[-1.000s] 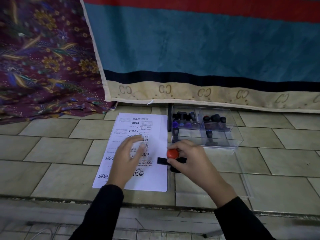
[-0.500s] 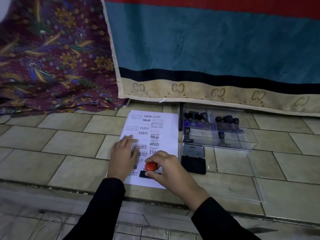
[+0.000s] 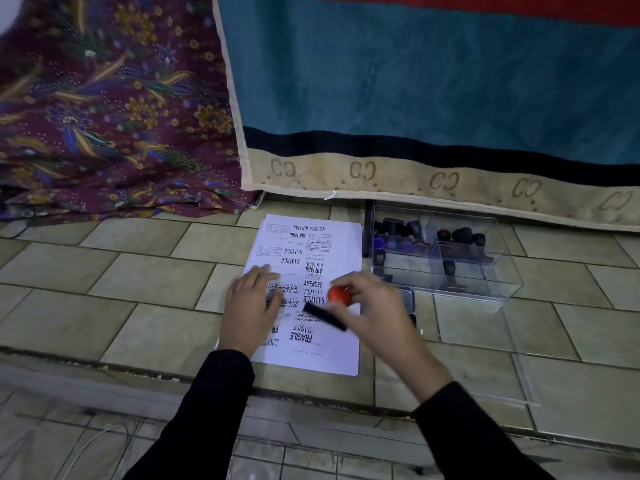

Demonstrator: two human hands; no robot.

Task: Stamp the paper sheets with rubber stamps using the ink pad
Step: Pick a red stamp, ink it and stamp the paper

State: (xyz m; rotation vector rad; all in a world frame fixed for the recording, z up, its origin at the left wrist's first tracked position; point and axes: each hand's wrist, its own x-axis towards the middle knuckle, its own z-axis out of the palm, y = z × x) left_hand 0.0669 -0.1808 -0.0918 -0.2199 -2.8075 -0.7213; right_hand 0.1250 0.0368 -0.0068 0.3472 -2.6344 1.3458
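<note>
Pinched by its knob in the curled fingers of the right hand (image 3: 375,315): a rubber stamp with a round red knob and a long black rectangular base (image 3: 337,296), tilted and blurred, seemingly just off the stack of white paper sheets (image 3: 337,356), over the middle of the page. Pressed flat on the stack's nine o'clock side: the left hand (image 3: 251,306), fingers straight and spread, holding nothing. At three o'clock of the stack, mostly hidden behind the right hand: the black ink pad (image 3: 409,299) in a grey-edged case. At one o'clock: a clear plastic compartment box of dark-handled stamps (image 3: 485,282), with a clear lid (image 3: 491,362) flat on the beige floor tiles (image 3: 138,282) at four o'clock.

Probably mid-carry between pad and page.

- Level the base before touching down, to avoid printing one edge only.
- Pick a bare patch: most free white at five to six o'clock of the page, below the FRAGILE prints; centre already crowded with overlapping marks.
- Come straight down, press evenly through the knob without rocking or sliding, then lift straight up.
- Keep the left palm firmly down, to stop the top sheet shifting or rising with the inked rubber.
- If heading for the pad instead, dab lightly and squarely, to avoid smears from excess ink.
</note>
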